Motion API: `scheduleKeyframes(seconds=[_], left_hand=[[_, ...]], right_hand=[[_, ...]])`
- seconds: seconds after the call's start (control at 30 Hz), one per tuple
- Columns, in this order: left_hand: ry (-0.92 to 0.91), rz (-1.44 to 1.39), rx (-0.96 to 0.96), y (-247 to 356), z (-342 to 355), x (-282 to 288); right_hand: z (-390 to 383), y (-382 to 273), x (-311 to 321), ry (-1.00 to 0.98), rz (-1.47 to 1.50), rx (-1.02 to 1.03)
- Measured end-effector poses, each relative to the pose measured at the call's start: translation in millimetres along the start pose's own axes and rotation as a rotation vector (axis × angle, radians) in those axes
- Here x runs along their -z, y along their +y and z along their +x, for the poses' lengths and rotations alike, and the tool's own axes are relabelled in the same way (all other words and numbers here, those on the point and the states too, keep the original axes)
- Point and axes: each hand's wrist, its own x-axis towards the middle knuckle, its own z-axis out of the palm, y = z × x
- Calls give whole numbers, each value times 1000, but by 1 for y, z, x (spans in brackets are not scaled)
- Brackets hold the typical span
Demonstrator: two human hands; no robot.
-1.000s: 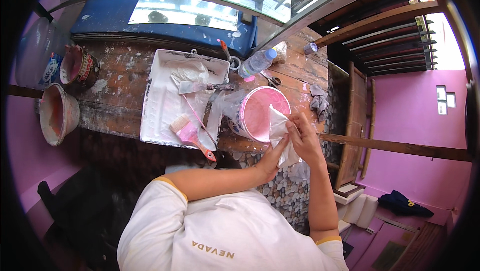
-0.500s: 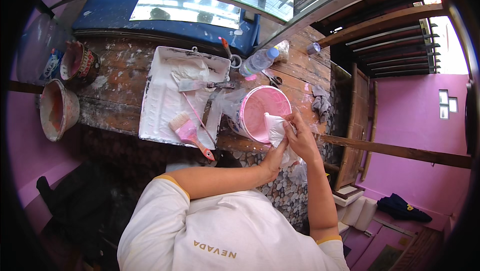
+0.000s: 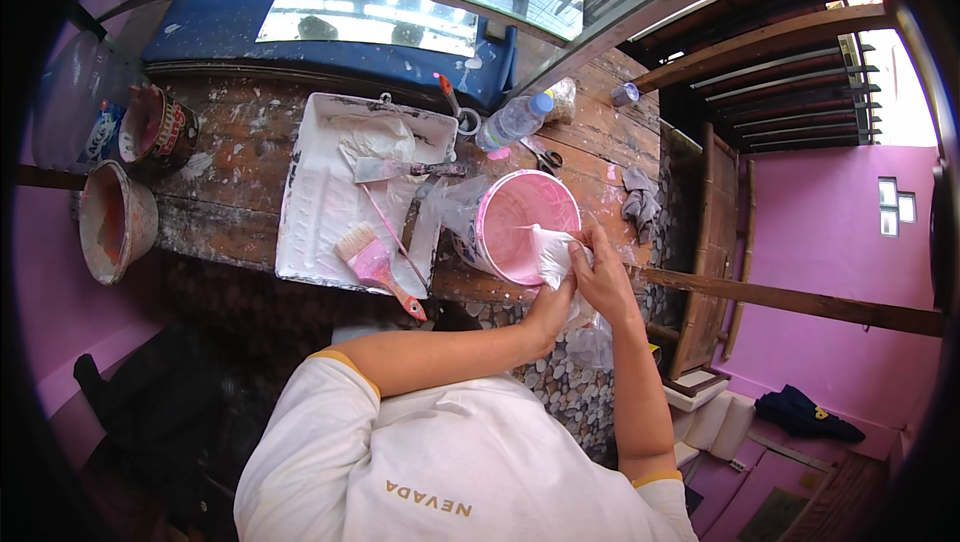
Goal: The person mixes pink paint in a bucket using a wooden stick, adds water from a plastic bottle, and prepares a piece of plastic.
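Observation:
Both of my hands are closed on a white plastic bag (image 3: pixel 553 254) that bulges with something white. My left hand (image 3: pixel 548 317) wraps its lower side, and my right hand (image 3: pixel 603 277) grips it from the right. The bag's pointed tip reaches over the near right rim of a pink-stained bucket (image 3: pixel 568 197). From that tip a thin pale streak runs left, inside the bucket. Crumpled clear plastic (image 3: pixel 590 342) hangs below my hands. Left of the bucket lies a white paint tray (image 3: pixel 312 192) holding a wide brush (image 3: pixel 370 260), a thin pink stick (image 3: pixel 391 232), a scraper (image 3: pixel 385 171) and a white crumpled lump (image 3: pixel 378 139).
Behind the bucket stand a capped plastic bottle (image 3: pixel 516 122), scissors (image 3: pixel 545 155) and an orange-handled tool (image 3: pixel 449 94). A grey rag (image 3: pixel 642 197) and a small can (image 3: pixel 625 95) are farther right. Paint tubs (image 3: pixel 118 222) and a dark bucket (image 3: pixel 175 137) sit left. A wooden rail (image 3: pixel 790 300) crosses at right.
A thin streak now shows at the bag's tip, stretching into the bucket. My hands have hardly moved and keep their grip on the bag.

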Motion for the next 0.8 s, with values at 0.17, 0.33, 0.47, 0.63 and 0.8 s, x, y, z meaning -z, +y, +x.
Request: scheduleKeyframes(seconds=[0.17, 0.33, 0.47, 0.63, 0.8], left_hand=[[69, 156, -15, 4, 4, -4], [91, 285, -71, -5, 18, 5], [45, 399, -139, -4, 22, 4], [31, 524, -180, 2, 22, 1], [67, 624, -244, -4, 26, 4]], right_hand=[[1, 3, 1, 0, -40, -11], [4, -8, 4, -9, -84, -13], [8, -16, 1, 15, -202, -97], [10, -11, 1, -2, -192, -76], [14, -11, 3, -45, -277, -36]])
